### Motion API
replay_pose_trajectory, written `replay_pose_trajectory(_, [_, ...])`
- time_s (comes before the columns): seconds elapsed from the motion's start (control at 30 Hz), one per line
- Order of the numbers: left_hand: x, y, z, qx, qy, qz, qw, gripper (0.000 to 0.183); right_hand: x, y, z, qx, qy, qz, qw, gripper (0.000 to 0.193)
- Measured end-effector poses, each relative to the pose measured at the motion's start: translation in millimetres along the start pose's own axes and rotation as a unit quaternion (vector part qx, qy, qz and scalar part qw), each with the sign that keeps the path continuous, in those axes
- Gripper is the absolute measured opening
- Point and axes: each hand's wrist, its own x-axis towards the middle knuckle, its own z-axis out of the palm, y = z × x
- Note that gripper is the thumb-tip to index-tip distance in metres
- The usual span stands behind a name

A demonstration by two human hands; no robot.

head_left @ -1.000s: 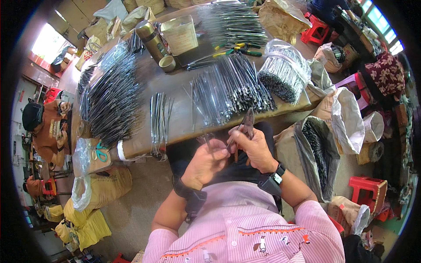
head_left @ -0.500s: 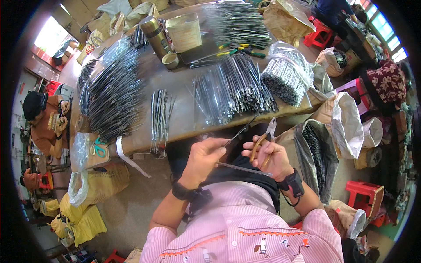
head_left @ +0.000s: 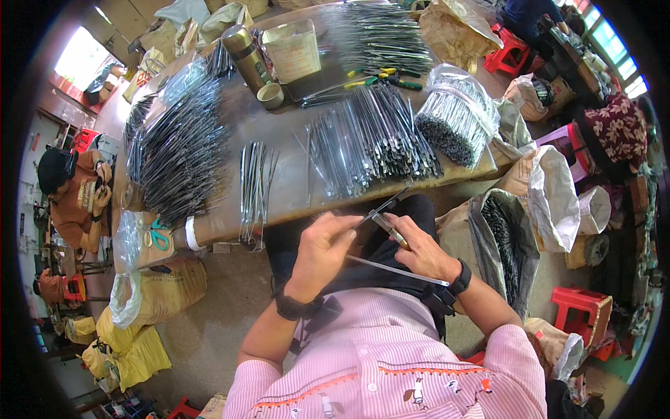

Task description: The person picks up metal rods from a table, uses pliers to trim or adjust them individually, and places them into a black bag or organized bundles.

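Over my lap, my left hand (head_left: pixel 319 257) is closed in a pinch on thin metal strips. One pale strip (head_left: pixel 401 271) slants from under it toward my right wrist; a darker strip (head_left: pixel 393 200) points up toward the table edge. My right hand (head_left: pixel 426 253) is wrapped round pliers (head_left: pixel 389 229) with tan grips, their jaws up against the darker strip close to my left fingertips. Whether the jaws bite it, I cannot tell. Just beyond my hands, a row of similar strips (head_left: pixel 394 136) lies on the table, with a small bunch (head_left: pixel 256 185) to its left.
The table (head_left: pixel 262 129) also bears a big strip pile (head_left: pixel 178 157), a plastic-wrapped bundle (head_left: pixel 457 115), a flask (head_left: pixel 248 59), a bin (head_left: pixel 293 52) and teal scissors (head_left: pixel 160 237). Open sacks (head_left: pixel 504 244) stand right, near a red stool (head_left: pixel 581 314). A person (head_left: pixel 73 199) sits far left.
My right hand has turned and moved left, bringing the pliers from upright and apart to the dark strip beside my left fingers. My left hand has barely moved.
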Motion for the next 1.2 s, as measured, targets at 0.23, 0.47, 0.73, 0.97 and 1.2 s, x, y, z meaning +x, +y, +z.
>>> replay_pose_trajectory(0.23, [2,-1,5,0.02,0.01,0.047,0.999,0.023,2,0,-6,-0.065,0.046,0.0,0.997,0.057])
replay_pose_trajectory(0.47, [1,7,14,-0.051,0.001,-0.051,0.997,0.022,1,-3,-7,-0.085,0.09,0.002,0.992,0.03])
replay_pose_trajectory(0.73, [5,14,11,-0.1,-0.006,-0.105,0.989,0.021,4,-2,-6,-0.091,0.071,0.053,0.992,0.021])
replay_pose_trajectory(0.97, [2,22,-3,0.075,0.026,-0.001,0.997,0.029,11,-2,-5,-0.061,0.077,0.038,0.994,0.021])
replay_pose_trajectory(1.2, [-6,13,-21,0.214,0.106,0.038,0.97,0.027,22,-9,1,0.052,0.008,0.092,0.994,0.047])
